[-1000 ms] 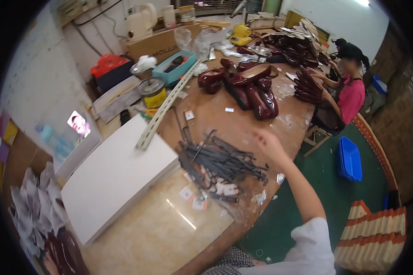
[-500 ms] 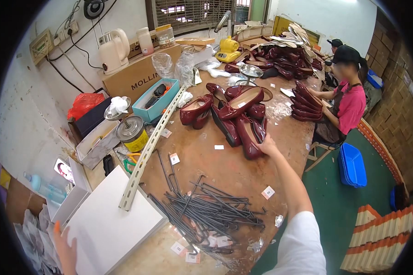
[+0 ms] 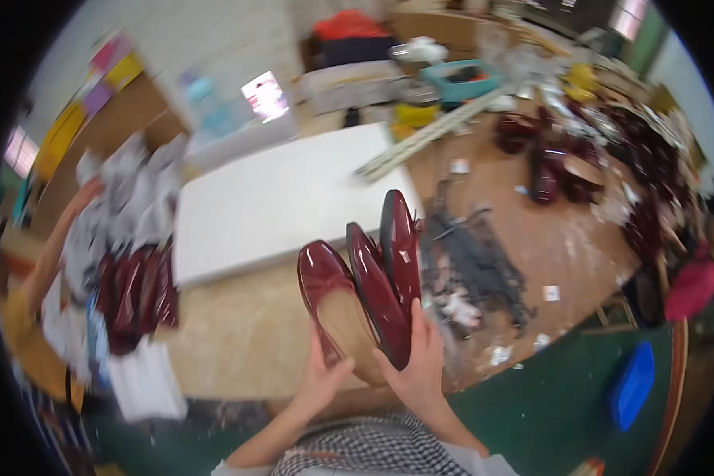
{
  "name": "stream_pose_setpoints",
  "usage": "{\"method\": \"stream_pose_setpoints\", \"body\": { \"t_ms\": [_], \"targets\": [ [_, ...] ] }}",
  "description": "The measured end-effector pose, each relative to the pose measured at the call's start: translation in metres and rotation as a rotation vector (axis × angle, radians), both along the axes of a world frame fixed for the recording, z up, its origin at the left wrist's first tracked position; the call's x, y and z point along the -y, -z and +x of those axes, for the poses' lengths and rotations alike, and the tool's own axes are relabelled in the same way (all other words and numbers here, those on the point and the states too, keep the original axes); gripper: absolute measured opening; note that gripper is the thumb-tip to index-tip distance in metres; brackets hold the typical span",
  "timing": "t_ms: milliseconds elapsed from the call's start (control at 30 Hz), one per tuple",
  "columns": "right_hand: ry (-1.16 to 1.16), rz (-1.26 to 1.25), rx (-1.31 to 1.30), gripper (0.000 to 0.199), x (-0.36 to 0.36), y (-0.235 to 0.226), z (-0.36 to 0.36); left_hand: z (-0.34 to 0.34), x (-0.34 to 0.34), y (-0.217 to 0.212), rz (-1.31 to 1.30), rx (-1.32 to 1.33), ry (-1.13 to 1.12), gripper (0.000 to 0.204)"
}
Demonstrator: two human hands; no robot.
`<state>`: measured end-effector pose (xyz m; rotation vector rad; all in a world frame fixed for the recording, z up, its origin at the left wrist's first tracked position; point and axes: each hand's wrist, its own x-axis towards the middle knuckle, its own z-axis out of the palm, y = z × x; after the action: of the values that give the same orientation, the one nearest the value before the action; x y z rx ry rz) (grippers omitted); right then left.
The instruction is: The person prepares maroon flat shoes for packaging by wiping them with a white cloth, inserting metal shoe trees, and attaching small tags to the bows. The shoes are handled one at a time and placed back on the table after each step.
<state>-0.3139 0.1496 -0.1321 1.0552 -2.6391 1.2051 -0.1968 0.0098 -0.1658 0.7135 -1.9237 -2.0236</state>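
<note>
Burgundy, glossy, round-toed shoes [image 3: 382, 300] fill the right hand [image 3: 420, 372].

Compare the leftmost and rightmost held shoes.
Pose: the leftmost shoe shows its opening; the rightmost shoe is turned on its side.
Visible parts: the leftmost shows a tan insole; on the rightmost, the insole is hidden.
Shared: glossy dark-red uppers, toes toward the picture's top.
</note>
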Motion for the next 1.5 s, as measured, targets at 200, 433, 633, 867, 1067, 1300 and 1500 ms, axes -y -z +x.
{"method": "stream_pose_setpoints", "body": {
  "t_ms": [200,433,633,867,1067,1300,1500],
  "targets": [
    [-0.385,-0.089,0.341,0.050,0.059,0.041,0.058,0.148,0.071,0.045,-0.143,0.159,-0.478,0.069],
    [-0.334,0.201,-0.261,0.026,0.029,-0.006,0.043,0.179,0.072,0.065,-0.077,0.049,-0.531,0.068],
    [-0.592,0.365,-0.045,0.033,0.031,0.041,0.069,0.122,0.074,-0.022,-1.066,0.231,-0.331,0.063],
    [-0.511,0.063,0.003,0.030,0.021,0.019,0.045,0.095,0.031,-0.138,-1.157,-0.905,0.196,0.021],
    [-0.226,0.118,0.043,0.023,-0.013,0.037,0.006,0.066,0.006,-0.148,-0.760,-0.681,0.092,0.020],
    [0.097,0.373,-0.173,0.014,-0.033,0.052,-0.060,-0.015,0.032,-0.108,-0.972,-0.009,0.206,0.010],
    [0.062,0.168,0.047,0.011,-0.025,0.057,-0.071,-0.051,0.025,-0.012,-1.114,0.129,0.671,0.021]
  ]
}}
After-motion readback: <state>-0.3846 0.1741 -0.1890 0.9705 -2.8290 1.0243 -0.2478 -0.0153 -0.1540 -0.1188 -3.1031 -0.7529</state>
